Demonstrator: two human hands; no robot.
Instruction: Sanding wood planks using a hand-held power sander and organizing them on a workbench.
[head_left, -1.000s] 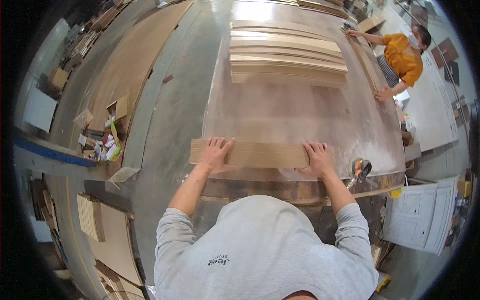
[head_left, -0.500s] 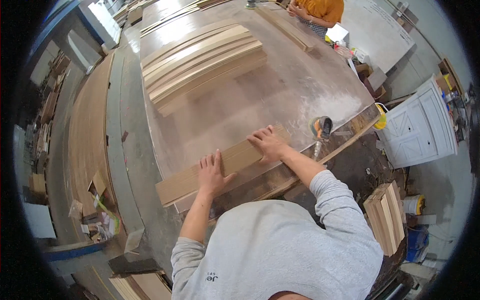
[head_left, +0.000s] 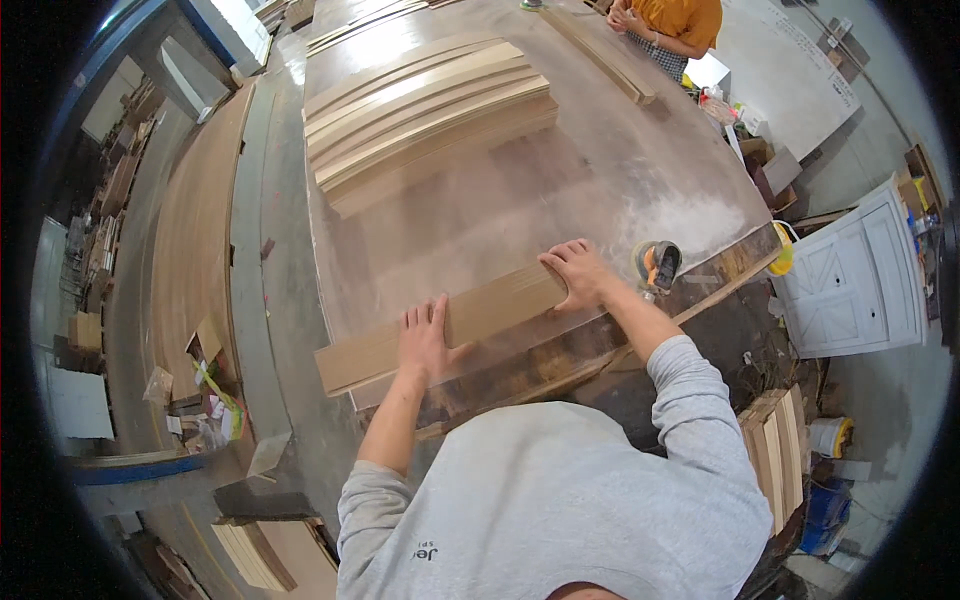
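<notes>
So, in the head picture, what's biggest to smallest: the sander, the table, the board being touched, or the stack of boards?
1. Table
2. Stack of boards
3. Touched board
4. Sander
The touched board is nearer the camera, yet the stack of boards covers more of the picture.

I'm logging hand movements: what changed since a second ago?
The view turned. The left hand sits farther right along the board. The co-worker's hands let go of the long strip and came together. The right hand is again at the board's right end; the sander and stack stayed put.
</notes>
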